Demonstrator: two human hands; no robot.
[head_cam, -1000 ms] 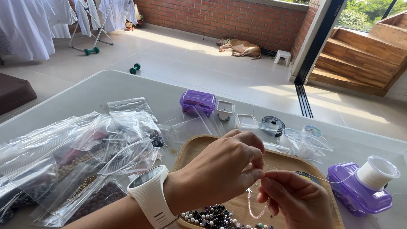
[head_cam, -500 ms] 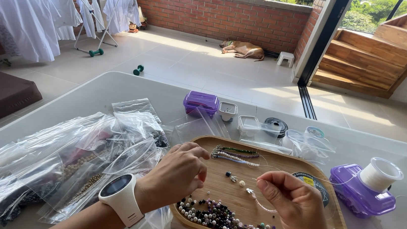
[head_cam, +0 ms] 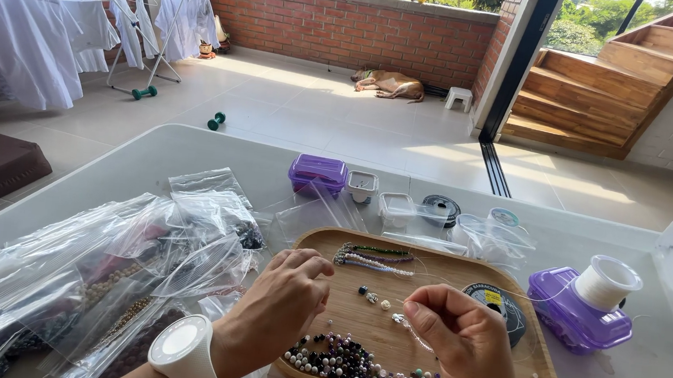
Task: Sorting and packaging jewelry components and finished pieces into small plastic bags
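Since the earlier frame: left hand [head_cam: 279, 311] has drawn a little nearer the tray's middle; right hand [head_cam: 460, 353] has dropped slightly, its pinch kept up; view steadier.

Item 1. Left hand, white wristwatch [head_cam: 181, 351] on the wrist. Fingers curled loosely over the left part of the wooden tray [head_cam: 348, 243]; whether the fingertips hold a bead or the thread's end cannot be told, as they are turned under.

Item 2. Right hand. Thumb and forefinger pinched on a short strung length [head_cam: 405, 325] with a pale bead at its tip, raised just above the tray, likely so loose beads fall back into it and not onto the desk.

Item 3. Thin clear thread [head_cam: 544, 298], running from the pinch toward the white spool [head_cam: 606, 281] that stands on a purple box [head_cam: 579, 319] off the tray's right edge; judged fed from there to stay untangled.

Item 4. Loose beads [head_cam: 368, 371], dark, purple and pearl, heaped along the tray's near edge, within reach of both hands.

Item 5. 2 finished strands [head_cam: 371, 258] laid near the tray's far edge, apart from the work.

Item 6. Dark flat reel [head_cam: 498, 307], on the tray's right side.

Item 7. Clear zip bags [head_cam: 98, 273] of beads, spread over the desk's left side.

Item 8. Small purple lidded box [head_cam: 317, 175] and clear pots [head_cam: 361, 185] toward the desk's far edge.
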